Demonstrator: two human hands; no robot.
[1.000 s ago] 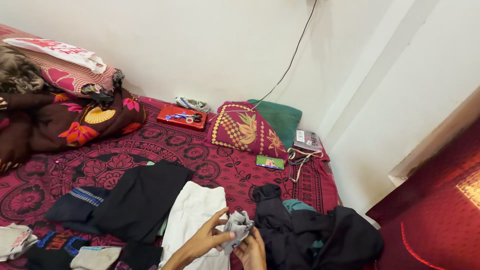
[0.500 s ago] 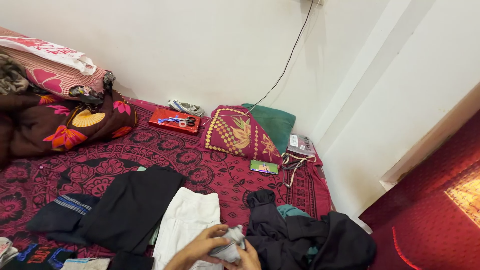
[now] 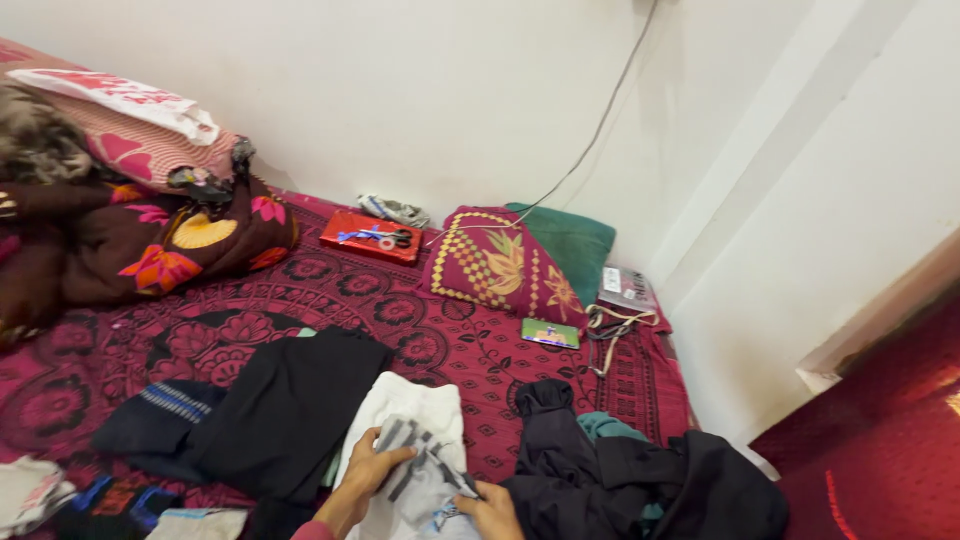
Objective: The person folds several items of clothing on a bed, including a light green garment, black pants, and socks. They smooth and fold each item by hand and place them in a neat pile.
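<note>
Hands: where the frame ends at the bottom, a grey striped cloth [image 3: 425, 480] is pressed flat by the left hand [image 3: 375, 470], fingers spread on it, and is pinched at its lower edge by the right hand [image 3: 487, 508], which is cut off, so the grip is only likely.
Under it: a white garment [image 3: 405, 405] on the maroon bedspread [image 3: 450, 345].
Beside: black trousers [image 3: 290, 400], dark pile [image 3: 640, 480].
Red box [image 3: 365, 240]: scissors [image 3: 385, 237] are held on top.
Far: patterned cushion [image 3: 495, 265].
</note>
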